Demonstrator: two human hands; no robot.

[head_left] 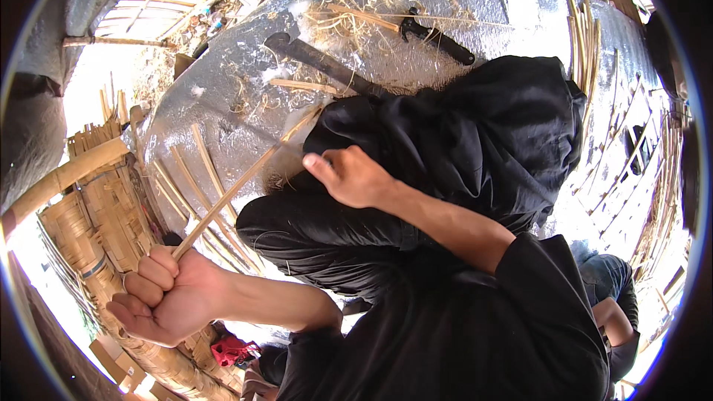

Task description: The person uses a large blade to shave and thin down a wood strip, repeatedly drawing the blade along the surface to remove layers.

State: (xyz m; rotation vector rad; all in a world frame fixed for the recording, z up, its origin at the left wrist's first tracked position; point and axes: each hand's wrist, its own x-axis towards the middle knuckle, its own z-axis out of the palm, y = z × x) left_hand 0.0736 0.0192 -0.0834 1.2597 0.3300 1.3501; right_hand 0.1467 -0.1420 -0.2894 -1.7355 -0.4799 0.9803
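My left hand (165,295) is at the lower left, fist closed around the near end of a long thin bamboo strip (245,178). The strip slants up and to the right over my black-trousered knees (460,141) toward the silver mat (238,96). My right hand (353,176) hovers just right of the strip's far part, above my knee, with the thumb pointing toward the strip. Its fingers curl out of sight, so what it grips is hidden.
A dark-bladed machete (319,63) and a black-handled knife (438,38) lie on the mat among bamboo shavings (356,11). Loose strips (194,178) lie at the mat's left, more (584,37) at the right. Woven bamboo work (96,215) stands left. Another person (616,304) sits at lower right.
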